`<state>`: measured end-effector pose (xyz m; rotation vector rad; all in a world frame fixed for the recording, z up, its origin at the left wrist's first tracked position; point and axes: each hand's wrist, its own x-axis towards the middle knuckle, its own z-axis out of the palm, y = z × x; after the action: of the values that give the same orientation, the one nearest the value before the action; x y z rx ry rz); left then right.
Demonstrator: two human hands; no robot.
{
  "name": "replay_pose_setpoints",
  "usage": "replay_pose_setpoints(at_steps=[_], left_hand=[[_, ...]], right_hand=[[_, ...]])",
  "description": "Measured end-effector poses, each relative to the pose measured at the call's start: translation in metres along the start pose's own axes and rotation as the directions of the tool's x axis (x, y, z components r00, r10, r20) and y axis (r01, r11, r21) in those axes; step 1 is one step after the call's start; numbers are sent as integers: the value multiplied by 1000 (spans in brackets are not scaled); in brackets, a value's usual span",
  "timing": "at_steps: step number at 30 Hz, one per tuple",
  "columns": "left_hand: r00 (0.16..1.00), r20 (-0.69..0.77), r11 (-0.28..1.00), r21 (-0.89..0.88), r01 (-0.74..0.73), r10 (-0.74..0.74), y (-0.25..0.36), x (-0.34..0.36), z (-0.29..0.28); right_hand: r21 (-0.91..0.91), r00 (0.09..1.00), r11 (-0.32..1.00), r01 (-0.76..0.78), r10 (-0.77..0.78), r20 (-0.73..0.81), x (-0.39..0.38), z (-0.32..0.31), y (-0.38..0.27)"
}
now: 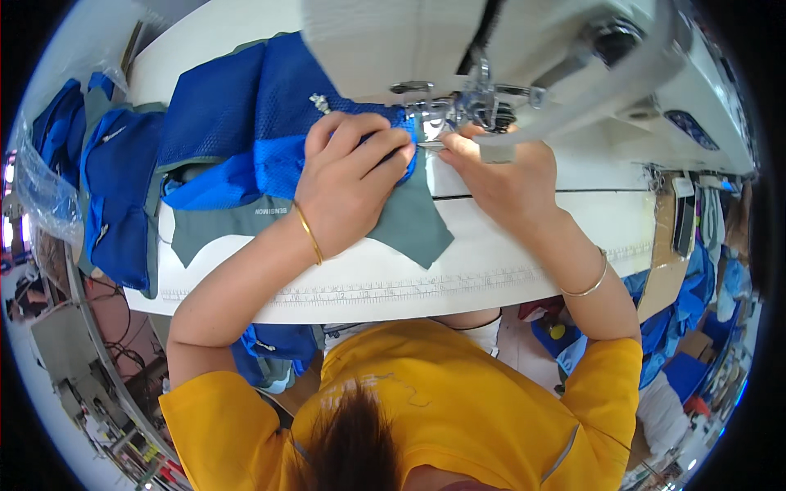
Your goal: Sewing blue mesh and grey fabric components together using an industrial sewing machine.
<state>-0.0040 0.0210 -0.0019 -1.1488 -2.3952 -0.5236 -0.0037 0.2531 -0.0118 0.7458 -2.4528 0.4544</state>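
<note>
Blue fabric piece [214, 102]: lies on the worktop in front of you, its right edge close by the needle area; dark, coarse-meshed panels sit above a brighter blue, fine-textured strip.
Grey-green panel [413, 233]: smooth, flat cloth under the blue, with pointed corners spreading toward you.
Left hand [352, 176]: your fingers bend over the blue mesh, tips at its right edge; you press there, but I cannot tell whether this grip pinches.
Right hand [508, 180]: your grip pinches a slim metal tool [431, 146], its tapered point toward the fabric edge.
Sewing machine [368, 49]: glossy white casing, shiny metal parts just above your fingertips.
Worktop [483, 245]: smooth, white, curved-looking, with a ruler strip [393, 290] along your edge.
Dark blue bundle [123, 188]: folded, zippered cloth at your left, beside crinkled clear plastic [49, 192].
</note>
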Motion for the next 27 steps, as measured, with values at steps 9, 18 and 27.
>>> replay_pose_setpoints(at_steps=[9, 18, 27], left_hand=[[999, -32, 997, -68, -21, 19, 0, -2, 4], [999, -33, 997, -78, -10, 7, -3, -1, 3], [1000, 1, 997, -83, 5, -5, 1, 1, -3]], right_hand=[[30, 996, 999, -32, 29, 86, -5, -11, -4], [-51, 992, 999, 1, 5, 124, 4, -13, 1], [-9, 998, 1000, 1, 0, 65, 1, -8, -5]])
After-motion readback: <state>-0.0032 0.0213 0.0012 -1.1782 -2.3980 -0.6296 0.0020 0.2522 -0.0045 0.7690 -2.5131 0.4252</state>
